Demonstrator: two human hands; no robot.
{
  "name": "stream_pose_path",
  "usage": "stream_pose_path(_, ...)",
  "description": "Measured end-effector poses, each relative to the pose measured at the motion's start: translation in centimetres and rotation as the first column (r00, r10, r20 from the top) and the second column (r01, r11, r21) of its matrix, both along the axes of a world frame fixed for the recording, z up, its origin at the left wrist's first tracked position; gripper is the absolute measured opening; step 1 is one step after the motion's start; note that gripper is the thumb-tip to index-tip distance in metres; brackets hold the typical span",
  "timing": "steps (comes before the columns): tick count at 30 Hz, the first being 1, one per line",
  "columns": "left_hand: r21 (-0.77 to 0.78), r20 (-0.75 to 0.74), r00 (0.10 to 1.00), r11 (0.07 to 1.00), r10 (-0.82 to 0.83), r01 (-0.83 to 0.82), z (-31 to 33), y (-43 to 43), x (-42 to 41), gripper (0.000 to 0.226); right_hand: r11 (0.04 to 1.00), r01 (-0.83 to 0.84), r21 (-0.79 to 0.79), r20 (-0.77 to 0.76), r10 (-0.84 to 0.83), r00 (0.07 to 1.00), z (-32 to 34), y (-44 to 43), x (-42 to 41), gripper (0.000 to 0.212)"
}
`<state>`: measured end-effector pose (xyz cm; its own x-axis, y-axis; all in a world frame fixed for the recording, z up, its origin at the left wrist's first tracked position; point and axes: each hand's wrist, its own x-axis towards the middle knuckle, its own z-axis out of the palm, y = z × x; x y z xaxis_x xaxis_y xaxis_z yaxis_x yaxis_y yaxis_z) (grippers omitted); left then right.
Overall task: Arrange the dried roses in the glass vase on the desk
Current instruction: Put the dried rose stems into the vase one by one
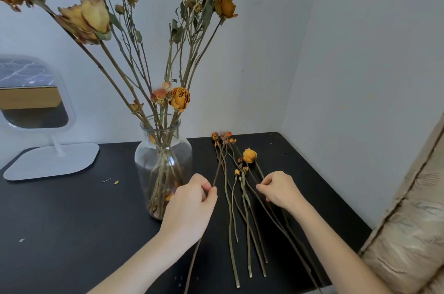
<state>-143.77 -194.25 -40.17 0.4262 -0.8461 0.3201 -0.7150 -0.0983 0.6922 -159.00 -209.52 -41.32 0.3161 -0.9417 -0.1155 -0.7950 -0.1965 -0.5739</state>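
Note:
A clear glass vase (163,159) stands on the black desk (72,221) and holds several dried roses fanning up and out. Several more dried roses (240,197) lie side by side on the desk to the vase's right, heads pointing toward the wall, among them one with a round orange head (249,155). My left hand (189,207) pinches a thin brown stem (217,173) just right of the vase. My right hand (278,189) pinches a stem of the lying bunch, below the orange head.
A white stand mirror (36,111) sits at the back left of the desk. Walls close the desk in behind and on the right. A beige padded surface (413,233) rises at the right edge. Small petal scraps (116,182) lie on the desk.

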Motion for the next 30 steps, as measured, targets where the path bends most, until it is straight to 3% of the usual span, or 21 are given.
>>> stream_pose_path(5,-0.164,-0.037,0.998,0.985,-0.051,0.044,1.7,2.1,0.5,0.015,0.998,0.004,-0.062,0.075,0.001,0.997,1.6,0.3,-0.4,0.013)
stream_pose_path(10,-0.348,-0.173,0.978,0.936,-0.115,0.049,4.6,4.7,1.5,0.013,0.987,-0.016,-0.159,0.253,0.056,0.966,4.2,1.0,-0.3,0.009)
stream_pose_path(14,-0.471,-0.208,0.974,0.882,-0.092,-0.018,6.9,7.8,3.8,0.022,0.981,-0.025,-0.192,0.404,0.103,0.909,6.3,1.8,0.8,0.008)
stream_pose_path(17,-0.531,-0.243,0.970,0.838,-0.007,-0.128,8.1,10.0,5.5,0.015,0.985,-0.014,-0.170,0.523,0.103,0.846,7.2,2.5,2.1,0.011)
stream_pose_path(22,-0.658,-0.187,0.979,0.729,0.080,-0.186,10.3,11.8,6.8,0.017,0.983,-0.028,-0.179,0.629,0.137,0.765,8.2,4.2,4.1,0.010)
stream_pose_path(26,-0.762,-0.109,0.991,0.634,0.076,-0.132,12.8,12.0,6.6,0.030,0.976,-0.042,-0.212,0.647,0.173,0.742,8.9,5.2,4.9,0.006)
stream_pose_path(30,-0.792,-0.033,0.998,0.608,0.045,-0.053,14.4,11.3,5.5,0.025,0.971,-0.049,-0.234,0.653,0.194,0.732,9.4,5.9,5.1,0.008)
